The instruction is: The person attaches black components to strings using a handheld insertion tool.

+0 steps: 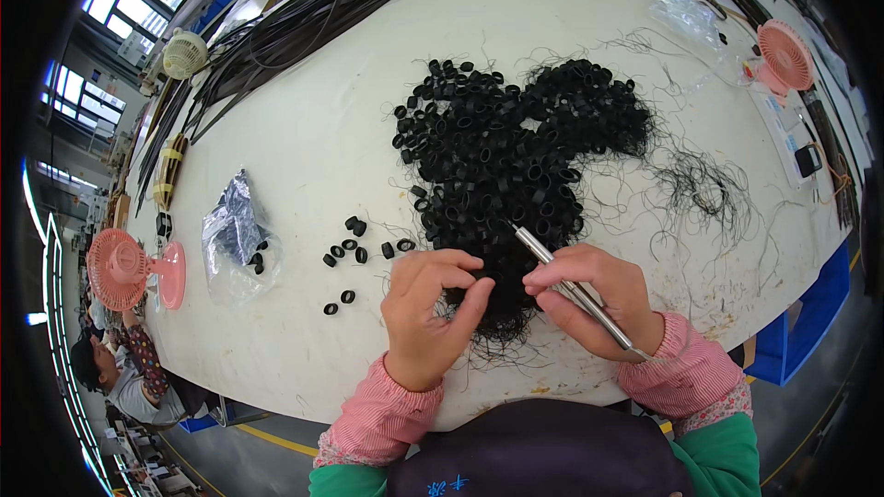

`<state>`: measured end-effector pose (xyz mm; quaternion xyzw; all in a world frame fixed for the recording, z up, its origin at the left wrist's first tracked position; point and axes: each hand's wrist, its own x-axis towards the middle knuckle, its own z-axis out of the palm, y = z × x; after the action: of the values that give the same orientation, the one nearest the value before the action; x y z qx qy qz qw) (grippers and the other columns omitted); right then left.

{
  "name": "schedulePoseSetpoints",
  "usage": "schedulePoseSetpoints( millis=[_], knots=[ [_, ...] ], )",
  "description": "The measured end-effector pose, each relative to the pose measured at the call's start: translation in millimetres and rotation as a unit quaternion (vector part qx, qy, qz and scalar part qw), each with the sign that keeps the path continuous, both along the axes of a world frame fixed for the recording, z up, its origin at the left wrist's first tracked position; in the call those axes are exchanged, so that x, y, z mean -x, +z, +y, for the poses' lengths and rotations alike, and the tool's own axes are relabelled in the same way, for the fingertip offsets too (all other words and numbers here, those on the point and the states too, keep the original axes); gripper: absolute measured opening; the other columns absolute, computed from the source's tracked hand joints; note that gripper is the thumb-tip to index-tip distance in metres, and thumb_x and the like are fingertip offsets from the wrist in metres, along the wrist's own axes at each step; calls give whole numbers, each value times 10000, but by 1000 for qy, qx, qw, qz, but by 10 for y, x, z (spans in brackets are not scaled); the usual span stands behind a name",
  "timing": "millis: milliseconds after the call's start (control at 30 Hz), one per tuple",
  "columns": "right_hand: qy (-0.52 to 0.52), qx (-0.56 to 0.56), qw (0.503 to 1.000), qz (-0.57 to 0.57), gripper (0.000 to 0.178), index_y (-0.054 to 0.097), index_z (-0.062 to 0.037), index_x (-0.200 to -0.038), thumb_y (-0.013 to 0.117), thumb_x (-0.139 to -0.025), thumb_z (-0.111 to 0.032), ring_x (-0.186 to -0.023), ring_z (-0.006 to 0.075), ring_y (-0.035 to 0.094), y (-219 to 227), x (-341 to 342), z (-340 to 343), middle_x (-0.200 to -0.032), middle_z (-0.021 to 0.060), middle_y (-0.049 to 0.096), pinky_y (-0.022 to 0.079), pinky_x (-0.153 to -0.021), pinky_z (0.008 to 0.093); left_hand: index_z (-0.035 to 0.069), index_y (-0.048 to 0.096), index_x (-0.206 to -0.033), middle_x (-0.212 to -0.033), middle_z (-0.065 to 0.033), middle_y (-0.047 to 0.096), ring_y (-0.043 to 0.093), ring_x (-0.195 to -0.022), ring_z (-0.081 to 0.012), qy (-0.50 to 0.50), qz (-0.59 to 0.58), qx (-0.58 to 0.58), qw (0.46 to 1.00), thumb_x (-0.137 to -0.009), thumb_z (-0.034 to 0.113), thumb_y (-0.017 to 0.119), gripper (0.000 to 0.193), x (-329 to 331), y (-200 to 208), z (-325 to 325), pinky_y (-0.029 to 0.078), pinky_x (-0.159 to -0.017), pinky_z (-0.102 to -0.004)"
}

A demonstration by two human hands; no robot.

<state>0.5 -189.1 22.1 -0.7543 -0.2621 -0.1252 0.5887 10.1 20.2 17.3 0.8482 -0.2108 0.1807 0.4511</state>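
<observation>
Right hand point(619, 293) grips silver pen-like tool point(594, 306); left hand point(425, 313) curled at near end of black ring pile point(502, 184) on desk point(322, 129), can't tell if pinching anything. Risk: loose threads point(704, 189) could snag the tool, dragging the pile apart.

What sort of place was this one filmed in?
Probably a factory workshop: a big white table bears a heap of small black rings, long dark strips lie in a bundle at its far left, and another person is at the left.
</observation>
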Motion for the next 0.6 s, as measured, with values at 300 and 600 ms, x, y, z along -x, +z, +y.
schedulePoseSetpoints(
  millis=[300, 600],
  knots=[
    [-21, -54, 997, 59, 195, 615, -50, -1036, 618, -862, 38, -765, 153, 669, -7, 21, -45, -899, 93, 660, 519, -646, 248, 109, 647, -879, -928, -38, 638, 540, -881, -220, 128, -71, -257, 955, -744, 40, 709, 164, -205, 3, 210, 366, -847, -353],
    [-20, -87, 992, 86, 163, 610, -23, -1033, 577, -885, 38, -779, 151, 671, 12, 26, -56, -934, 117, 656, 523, -657, 256, 141, 672, -963, -904, -4, 547, 500, -846, -209, -158, -38, -220, 962, -707, 93, 741, 269, 69, -174, -239, 362, -806, -370]
  ],
)
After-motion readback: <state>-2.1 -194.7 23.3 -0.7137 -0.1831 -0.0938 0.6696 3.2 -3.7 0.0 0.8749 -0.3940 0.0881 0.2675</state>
